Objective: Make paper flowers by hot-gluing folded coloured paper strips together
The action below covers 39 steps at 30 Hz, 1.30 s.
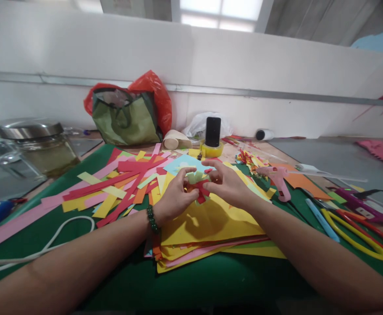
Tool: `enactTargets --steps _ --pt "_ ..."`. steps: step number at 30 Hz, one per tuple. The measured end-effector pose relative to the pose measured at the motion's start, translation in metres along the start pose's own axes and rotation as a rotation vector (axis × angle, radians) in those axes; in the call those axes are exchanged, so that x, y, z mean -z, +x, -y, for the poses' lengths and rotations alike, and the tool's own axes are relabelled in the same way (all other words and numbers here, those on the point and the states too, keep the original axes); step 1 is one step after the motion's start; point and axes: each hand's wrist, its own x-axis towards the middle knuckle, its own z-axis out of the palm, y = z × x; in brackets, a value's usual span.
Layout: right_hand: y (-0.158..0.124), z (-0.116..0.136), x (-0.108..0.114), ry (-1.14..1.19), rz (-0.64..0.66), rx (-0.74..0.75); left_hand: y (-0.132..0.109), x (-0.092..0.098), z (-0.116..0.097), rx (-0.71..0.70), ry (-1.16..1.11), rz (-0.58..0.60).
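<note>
Between my hands is a small paper flower (197, 178) with light green and red petal-like strips. My left hand (175, 194), with a green bead bracelet at its wrist, has its thumb and fingers curled around the flower's left side. From the right, my right hand (226, 181) pinches the red part between thumb and fingers. Both hands are above a stack of yellow paper sheets (211, 227), with other colours showing at its lower edge. Just beyond my hands lies a light blue paper (178, 165). My fingers partly hide the flower.
Cut paper strips (113, 188) are heaped at left, near a white cable (60, 229) and a glass jar (43, 148). At right lie a pink glue gun (279, 179), a blue pen-like stick (322, 221) and scissors (355, 236). A phone (213, 131) stands behind yellow tape (213, 150).
</note>
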Motion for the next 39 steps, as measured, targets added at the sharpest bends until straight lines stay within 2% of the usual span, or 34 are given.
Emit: enactTargets --steps 4,8,17,23,25,27,29,30,31,33,35,36,37,38,39 --pt "0.002 0.000 0.000 0.002 -0.019 -0.009 0.001 0.000 0.000 0.011 -0.012 0.033" --pt "0.004 -0.004 -0.004 0.026 -0.022 -0.031 0.001 0.000 -0.001 0.035 -0.039 0.008" --pt "0.005 -0.011 -0.010 0.102 -0.086 -0.015 0.000 -0.003 -0.018 0.329 -0.243 -0.106" --pt "0.003 -0.011 -0.014 -0.009 -0.099 0.046 0.003 -0.002 -0.014 0.296 -0.279 -0.130" --pt "0.001 -0.004 -0.002 -0.103 -0.049 0.012 0.004 -0.001 -0.014 0.281 -0.243 -0.129" --pt "-0.002 0.002 0.020 -0.176 0.072 -0.088 0.003 0.000 -0.017 0.274 -0.192 -0.129" --pt "-0.003 0.005 0.049 -0.136 0.189 -0.161 0.003 0.000 -0.021 0.272 -0.155 -0.143" --pt "-0.001 0.004 0.065 -0.072 0.194 -0.113 0.002 0.000 -0.023 0.274 -0.149 -0.149" --pt "0.001 0.002 0.079 0.024 0.131 -0.036 0.002 0.000 -0.025 0.275 -0.146 -0.156" --pt "0.008 -0.004 0.099 0.275 -0.098 0.111 0.001 -0.001 -0.027 0.274 -0.149 -0.152" --pt "0.016 -0.010 0.103 0.480 -0.389 0.194 0.001 -0.001 -0.026 0.269 -0.147 -0.135" --pt "0.019 -0.012 0.099 0.529 -0.493 0.203 0.001 -0.002 -0.025 0.260 -0.141 -0.125" --pt "0.021 -0.014 0.091 0.543 -0.547 0.199 0.001 -0.002 -0.024 0.248 -0.135 -0.112" --pt "0.022 -0.015 0.080 0.526 -0.528 0.178 0.001 -0.002 -0.022 0.234 -0.130 -0.098" --pt "0.022 -0.015 0.069 0.480 -0.419 0.142 0.000 -0.001 -0.021 0.220 -0.128 -0.084"
